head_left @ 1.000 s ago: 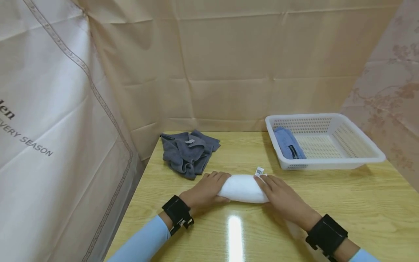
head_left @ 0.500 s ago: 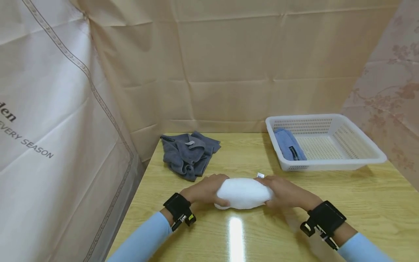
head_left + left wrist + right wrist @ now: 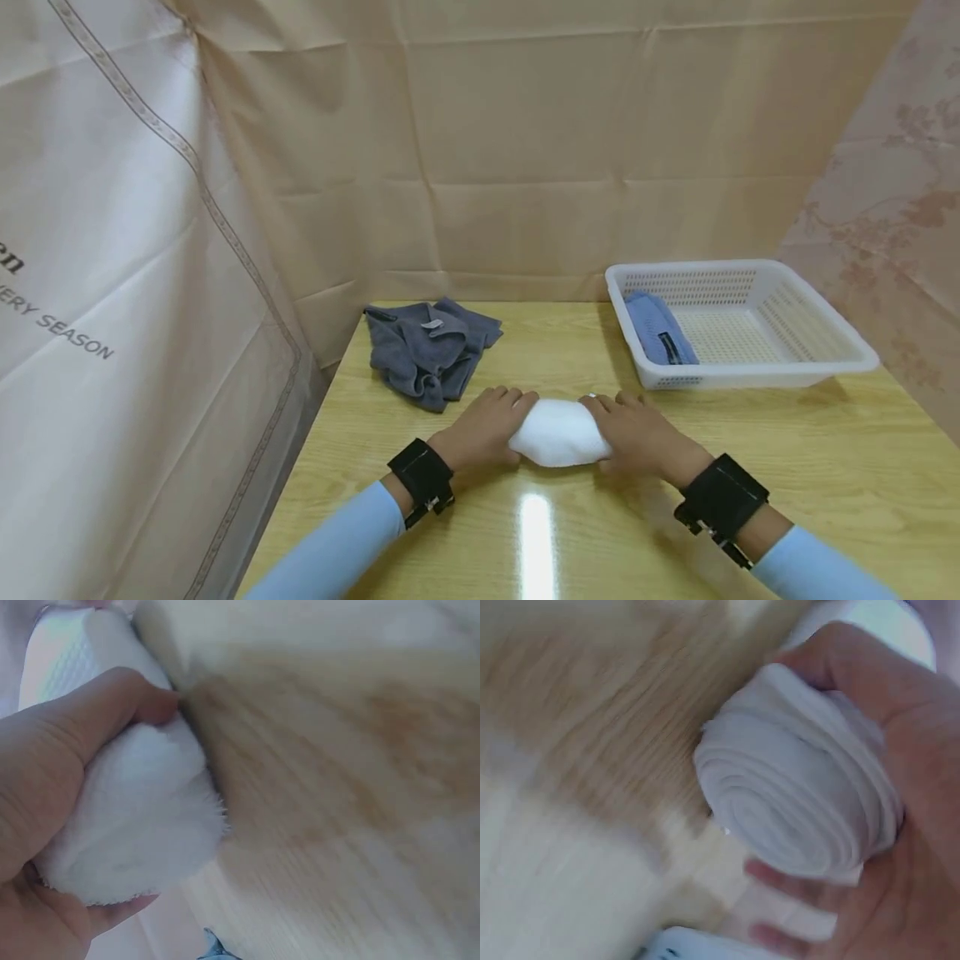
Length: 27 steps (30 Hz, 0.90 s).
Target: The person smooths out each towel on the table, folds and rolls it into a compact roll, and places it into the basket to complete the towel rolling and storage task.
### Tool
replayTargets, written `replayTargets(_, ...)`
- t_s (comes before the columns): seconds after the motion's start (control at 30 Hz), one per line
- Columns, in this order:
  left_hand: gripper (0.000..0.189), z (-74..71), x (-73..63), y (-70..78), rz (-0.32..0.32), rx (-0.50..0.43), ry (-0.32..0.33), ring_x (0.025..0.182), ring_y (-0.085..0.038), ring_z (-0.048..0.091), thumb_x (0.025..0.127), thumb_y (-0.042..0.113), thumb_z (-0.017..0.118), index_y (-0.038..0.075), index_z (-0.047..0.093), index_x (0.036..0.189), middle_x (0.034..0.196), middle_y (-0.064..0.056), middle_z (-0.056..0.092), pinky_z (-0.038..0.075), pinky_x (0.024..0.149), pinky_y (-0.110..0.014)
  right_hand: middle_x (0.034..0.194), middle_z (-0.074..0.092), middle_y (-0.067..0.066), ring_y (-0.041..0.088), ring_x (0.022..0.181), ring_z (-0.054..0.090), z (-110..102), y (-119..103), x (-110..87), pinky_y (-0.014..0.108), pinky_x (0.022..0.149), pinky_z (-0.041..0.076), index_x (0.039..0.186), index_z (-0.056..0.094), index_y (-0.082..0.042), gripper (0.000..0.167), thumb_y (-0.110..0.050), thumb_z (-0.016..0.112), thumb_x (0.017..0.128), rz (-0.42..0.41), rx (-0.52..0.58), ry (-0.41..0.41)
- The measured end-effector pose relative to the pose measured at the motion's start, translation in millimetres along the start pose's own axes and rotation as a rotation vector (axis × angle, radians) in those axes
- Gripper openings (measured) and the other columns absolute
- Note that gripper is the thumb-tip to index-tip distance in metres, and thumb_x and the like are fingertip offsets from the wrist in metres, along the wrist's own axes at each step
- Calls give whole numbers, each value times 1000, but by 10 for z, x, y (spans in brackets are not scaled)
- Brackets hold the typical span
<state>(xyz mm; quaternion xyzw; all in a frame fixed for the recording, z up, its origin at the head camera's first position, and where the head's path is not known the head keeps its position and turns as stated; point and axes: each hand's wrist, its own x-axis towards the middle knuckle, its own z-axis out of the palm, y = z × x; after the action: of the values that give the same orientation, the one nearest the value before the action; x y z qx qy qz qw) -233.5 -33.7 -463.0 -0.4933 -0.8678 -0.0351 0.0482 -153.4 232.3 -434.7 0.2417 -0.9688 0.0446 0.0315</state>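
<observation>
A white towel [image 3: 558, 433], rolled into a short thick bundle, is at the front middle of the table. My left hand [image 3: 489, 427] grips its left end, thumb on the near side and fingers over the far side. The right end is gripped by my right hand [image 3: 637, 437] in the same way. In the left wrist view the thumb presses into the fluffy towel [image 3: 142, 810]. Spiral layers show at the end of the towel roll [image 3: 780, 795] in the right wrist view.
A crumpled dark grey towel [image 3: 431, 350] lies at the table's back left. At the back right stands a white perforated basket [image 3: 765, 367], holding a rolled blue towel [image 3: 660, 329] on its left side. Beige cloth [image 3: 510, 150] hangs behind the wood-grain table [image 3: 420, 550].
Both hands keep hold of the white towel roll, which has turned and shifted slightly. Its white tag, seen upright before, is now almost hidden by the right hand. Hands are slightly closer together.
</observation>
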Motion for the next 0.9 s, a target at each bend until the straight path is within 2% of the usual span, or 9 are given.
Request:
replayTargets(0.07, 91, -9, 22, -37, 0, -26, -24, 110, -25, 59, 74, 44, 90, 10, 45, 146, 126, -9, 62, 49, 97, -41, 129, 61, 15, 43, 109, 57, 64, -83, 21, 65, 89, 46, 143, 50, -5, 92, -37, 93, 68, -19, -156, 68)
replayTargets(0.13, 91, -14, 34, -72, -8, -57, -59, 110, -23, 60, 74, 44, 90, 10, 46, 147, 127, -8, 62, 50, 97, -39, 124, 60, 15, 41, 104, 57, 148, -149, 65, 60, 85, 49, 140, 52, -3, 87, -36, 93, 71, -66, -279, 151)
replayTargets(0.23, 89, -31, 55, -105, -13, -120, -95, 108, -22, 61, 75, 42, 89, 10, 46, 147, 126, -8, 63, 50, 96, -37, 117, 59, 17, 38, 99, 58, 244, -194, 123, 54, 80, 51, 135, 53, 1, 73, -26, 89, 77, -112, -346, 218)
replayTargets(0.33, 89, -55, 85, -115, -16, -184, -100, 105, -20, 61, 76, 39, 89, 10, 44, 148, 124, -8, 63, 51, 92, -35, 113, 61, 17, 37, 99, 59, 259, -163, 169, 52, 81, 50, 134, 53, 1, 74, -21, 91, 74, -87, -243, 214)
replayTargets(0.43, 96, -63, 93, -105, -29, -208, -74, 103, -21, 60, 74, 40, 91, 12, 41, 150, 124, -8, 60, 53, 87, -36, 112, 63, 16, 37, 100, 62, 200, -85, 224, 53, 83, 51, 135, 53, -2, 81, -24, 93, 68, -67, -106, 159)
replayTargets(0.57, 100, -52, 70, -87, -25, -127, -33, 110, -24, 54, 73, 45, 91, 16, 38, 153, 128, -8, 53, 51, 91, -42, 110, 64, 9, 31, 97, 63, 109, 47, 328, 51, 81, 52, 132, 53, -6, 87, -31, 96, 61, -61, 63, 6)
replayTargets(0.73, 95, -34, 61, -107, -5, -78, -25, 114, -25, 52, 74, 36, 88, 14, 39, 152, 130, -7, 53, 46, 99, -44, 104, 64, 1, 22, 90, 62, 32, 185, 438, 44, 79, 52, 128, 53, -8, 83, -25, 97, 60, -44, 270, -152)
replayTargets(0.8, 93, -24, 67, -129, -11, -95, -42, 112, -22, 53, 73, 33, 87, 13, 41, 151, 128, -6, 55, 46, 99, -41, 107, 63, 1, 23, 92, 61, 44, 191, 447, 45, 81, 52, 129, 52, -8, 84, -28, 97, 61, -50, 266, -146)
replayTargets(0.9, 90, -15, 83, -166, -17, -122, -61, 107, -19, 55, 71, 33, 89, 12, 44, 147, 123, -4, 57, 46, 98, -37, 113, 61, 5, 28, 98, 59, 109, 154, 404, 50, 84, 51, 131, 53, -8, 90, -41, 97, 61, -59, 157, -46)
